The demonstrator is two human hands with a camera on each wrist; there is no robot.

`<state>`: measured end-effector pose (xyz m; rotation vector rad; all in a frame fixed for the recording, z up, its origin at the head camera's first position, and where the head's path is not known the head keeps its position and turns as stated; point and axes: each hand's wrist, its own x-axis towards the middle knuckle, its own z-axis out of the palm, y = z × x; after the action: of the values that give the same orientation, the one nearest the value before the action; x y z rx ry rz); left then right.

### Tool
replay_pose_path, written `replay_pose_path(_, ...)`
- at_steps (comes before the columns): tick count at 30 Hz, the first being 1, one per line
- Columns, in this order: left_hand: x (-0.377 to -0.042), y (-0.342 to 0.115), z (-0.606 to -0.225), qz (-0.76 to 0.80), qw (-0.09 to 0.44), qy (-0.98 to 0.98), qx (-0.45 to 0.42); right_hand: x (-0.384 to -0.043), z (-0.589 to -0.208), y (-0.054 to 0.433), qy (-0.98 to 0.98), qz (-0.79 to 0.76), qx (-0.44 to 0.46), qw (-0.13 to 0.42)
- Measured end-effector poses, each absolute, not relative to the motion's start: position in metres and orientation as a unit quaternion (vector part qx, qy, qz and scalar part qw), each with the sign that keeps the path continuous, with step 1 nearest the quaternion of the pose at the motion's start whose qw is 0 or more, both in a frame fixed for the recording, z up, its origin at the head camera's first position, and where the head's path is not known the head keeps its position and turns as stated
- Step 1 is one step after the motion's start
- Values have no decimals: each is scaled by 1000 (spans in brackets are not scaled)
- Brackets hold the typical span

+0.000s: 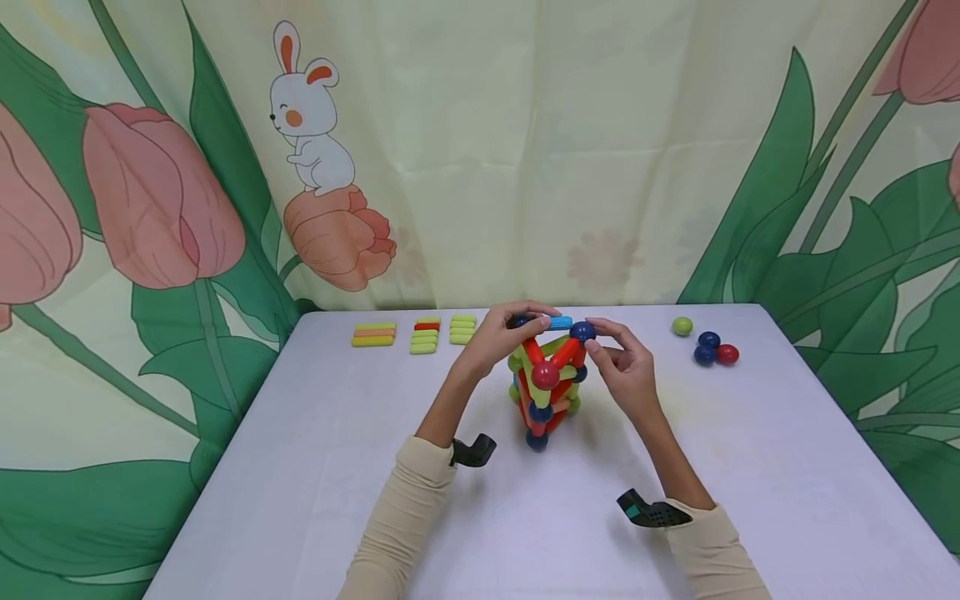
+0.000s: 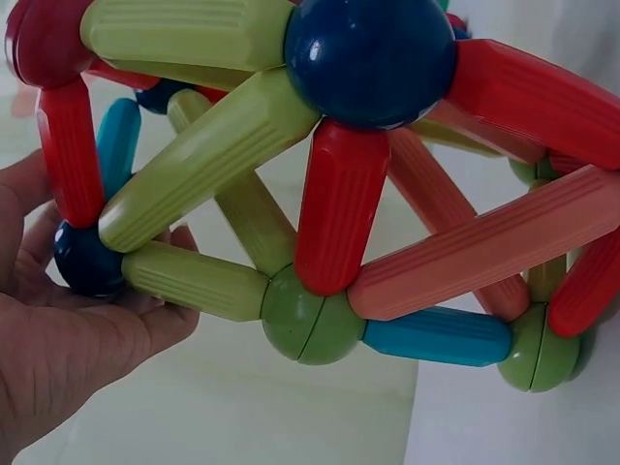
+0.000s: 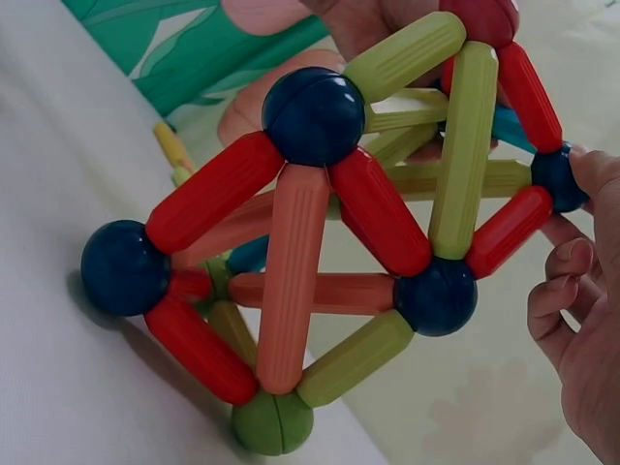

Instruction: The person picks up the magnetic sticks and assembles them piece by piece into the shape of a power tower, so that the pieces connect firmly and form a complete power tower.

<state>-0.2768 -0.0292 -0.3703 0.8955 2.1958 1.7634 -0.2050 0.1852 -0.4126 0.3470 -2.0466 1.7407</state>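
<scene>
White tbl w/ stick-ball build nr ctr; loose sticks back L; 4 balls back R.

The head view looks forward and down over the counter; both wrist views share the rod-and-ball structure close up.

Our sleeves are long, plain and beige: the left sleeve and the right sleeve both fit closely and crease into soft folds. Beyond them our left hand and right hand are bare. We wear a bent black left wrist camera and a black right wrist camera with a teal patch and, it seems, tiny holes.
</scene>
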Motion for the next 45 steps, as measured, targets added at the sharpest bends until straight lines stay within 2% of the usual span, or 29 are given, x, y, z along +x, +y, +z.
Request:
replay_pose_path(6,-277,-31,-370,571,95,762,290,-193,-398,177,-745,618,127,216)
replay_pose_path(13,-281,-30,-376,610,85,735,282,-209,-424,188,-765,609,123,167)
replay_pose_path(17,-292,-43,-385,653,46,718,237,-215,-437,194,-796,575,129,136)
replay_pose_path(20,-306,-60,-401,631,-9,756,175,-217,-446,200,-826,539,127,109)
replay_pose_path(24,-325,-90,-430,491,-95,861,95,-218,-453,205,-852,498,140,78)
replay_pose_path(26,-330,-107,-443,403,-111,907,50,-218,-453,206,-858,487,148,73)
replay_pose_path(31,-335,-138,-464,255,-64,965,-11,-219,-451,205,-861,480,153,67)
replay_pose_path(37,-332,-155,-473,197,-53,979,14,-218,-450,203,-861,483,146,64)
replay_pose_path(41,-328,-153,-465,210,-25,977,15,-217,-452,201,-861,480,153,72)
replay_pose_path(45,-324,-141,-448,319,-10,946,51,-216,-455,201,-860,477,163,83)
